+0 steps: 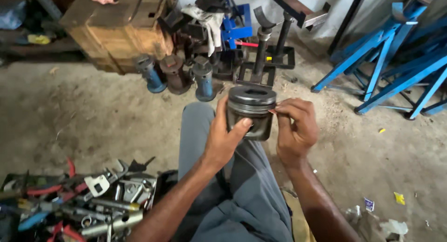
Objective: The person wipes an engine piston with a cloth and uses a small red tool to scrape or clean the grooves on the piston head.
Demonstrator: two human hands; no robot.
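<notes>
Down at the bottom left, a heap of hand tools [79, 204]: wrenches, pliers with red and blue handles, a few shiny sockets, all jumbled together. Bottom middle, grey trousers [242, 195] on a bent leg, knee pointing away. Right above the knee, a dark metal piston [250, 112] held up off the floor, crown on top, ring grooves showing round the upper edge. Left hand [223, 135] wrapped round the piston's left side, thumb pressed flat across the front of the skirt, fingers behind, so clamped firmly on it. Right hand [295, 128] up against the right edge, fingertips pinched together at the ring groove area, touching the piston; too small to tell what's between them. Scraps of litter [372, 216] on the dirt floor to the right. Further out, three bottle jacks [174, 74] in a row, a worn wooden crate [116, 30] behind them, black metal stands [260, 55] in the middle, blue steel frames [396, 60] far right.
</notes>
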